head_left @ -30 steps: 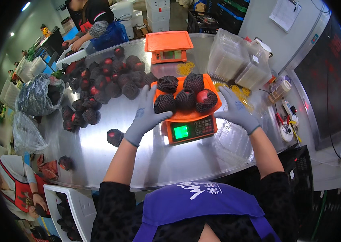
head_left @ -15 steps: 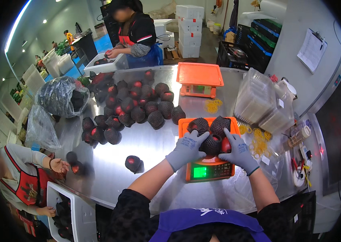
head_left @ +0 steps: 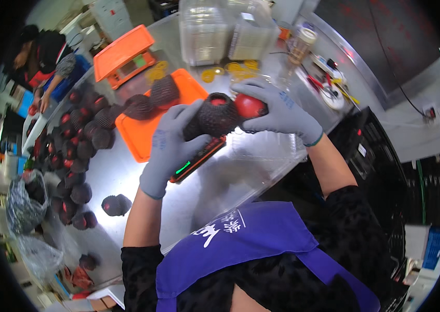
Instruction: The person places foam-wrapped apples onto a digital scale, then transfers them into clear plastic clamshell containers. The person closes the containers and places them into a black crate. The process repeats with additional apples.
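Both my hands wear grey gloves and together lift red fruits wrapped in dark foam netting (head_left: 219, 114) above the orange scale (head_left: 139, 132). My left hand (head_left: 170, 148) cups the netted fruit from the left and below. My right hand (head_left: 281, 112) grips from the right, over a fruit whose red skin (head_left: 249, 105) shows. Two more netted fruits (head_left: 152, 99) still sit on the scale's orange platform. The scale's green display (head_left: 183, 168) glows under my left hand.
A pile of several netted fruits (head_left: 77, 143) covers the steel table (head_left: 230, 177) to the left. A second orange scale (head_left: 123, 54) and stacked clear plastic boxes (head_left: 225, 31) stand farther back. Another person (head_left: 43, 57) works at the far left. Plastic bags (head_left: 25, 203) hang lower left.
My hands closed around fruits on the scale and lifted them up off the platform toward me. The view tilted and swung right.
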The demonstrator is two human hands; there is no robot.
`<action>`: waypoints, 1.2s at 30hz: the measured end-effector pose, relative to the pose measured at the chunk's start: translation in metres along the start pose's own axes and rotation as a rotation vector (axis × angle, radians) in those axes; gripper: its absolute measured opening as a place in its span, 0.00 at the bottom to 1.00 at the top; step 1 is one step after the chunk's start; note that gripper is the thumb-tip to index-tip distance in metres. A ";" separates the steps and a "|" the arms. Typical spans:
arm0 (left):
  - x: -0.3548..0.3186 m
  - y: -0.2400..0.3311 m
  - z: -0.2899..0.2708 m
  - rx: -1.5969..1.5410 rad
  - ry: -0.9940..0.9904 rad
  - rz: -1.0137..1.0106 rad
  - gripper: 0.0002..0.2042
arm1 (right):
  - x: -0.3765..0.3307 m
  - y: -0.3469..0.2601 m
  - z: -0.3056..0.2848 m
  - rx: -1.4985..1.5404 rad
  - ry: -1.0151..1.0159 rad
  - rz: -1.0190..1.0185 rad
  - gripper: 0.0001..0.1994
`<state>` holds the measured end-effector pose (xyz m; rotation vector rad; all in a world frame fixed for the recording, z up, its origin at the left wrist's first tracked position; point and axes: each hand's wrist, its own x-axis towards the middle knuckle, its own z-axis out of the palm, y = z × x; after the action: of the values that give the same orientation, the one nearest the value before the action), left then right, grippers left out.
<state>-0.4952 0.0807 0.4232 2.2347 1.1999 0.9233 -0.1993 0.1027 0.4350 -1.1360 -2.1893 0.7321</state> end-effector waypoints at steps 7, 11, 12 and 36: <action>0.032 0.023 0.146 0.078 -0.283 0.158 0.34 | -0.145 0.080 -0.009 -0.256 0.100 0.269 0.41; 0.007 -0.007 0.210 0.242 -0.519 0.198 0.36 | -0.181 0.123 0.037 -0.530 -0.072 0.293 0.41; 0.004 -0.008 0.214 0.269 -0.505 0.204 0.36 | -0.181 0.125 0.041 -0.564 -0.096 0.287 0.41; 0.018 -0.201 -0.007 0.275 0.244 -0.312 0.42 | 0.202 0.027 0.168 -0.304 -0.113 -0.169 0.38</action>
<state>-0.6049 0.2027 0.3048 2.0863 1.8246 0.9709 -0.3987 0.2521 0.3458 -1.0551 -2.5190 0.4091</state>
